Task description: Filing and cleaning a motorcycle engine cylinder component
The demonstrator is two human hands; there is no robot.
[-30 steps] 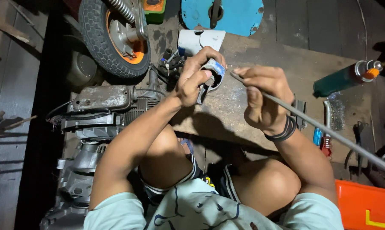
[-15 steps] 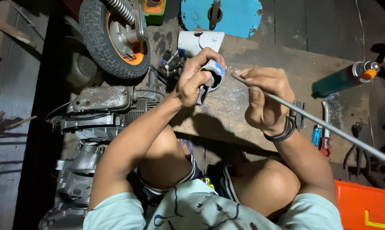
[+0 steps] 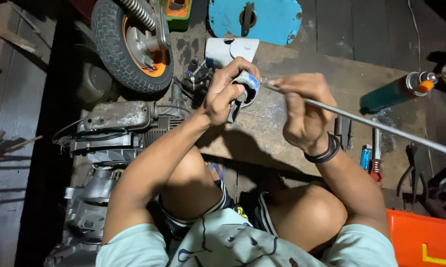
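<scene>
My left hand (image 3: pixel 225 94) grips a small metal engine part with a blue patch (image 3: pixel 246 88), holding it above a worn wooden board (image 3: pixel 282 133). My right hand (image 3: pixel 304 111) pinches a long thin metal rod (image 3: pixel 376 123) near its left end. The rod's tip points at the part and nearly touches it. The rest of the rod runs off to the right, past my wrist with its black bands (image 3: pixel 326 153). My bare knees are under both forearms.
A scooter engine block (image 3: pixel 117 128) lies at left, below a tyre with an orange rim (image 3: pixel 134 42). A blue round cover (image 3: pixel 255 20) is at the top. A green gas torch (image 3: pixel 393 91), a small blue lighter (image 3: pixel 365 157), pliers (image 3: pixel 410 170) and an orange box (image 3: pixel 423 240) are at right.
None of note: both hands keep their grips, and the rod's tip stays at the part.
</scene>
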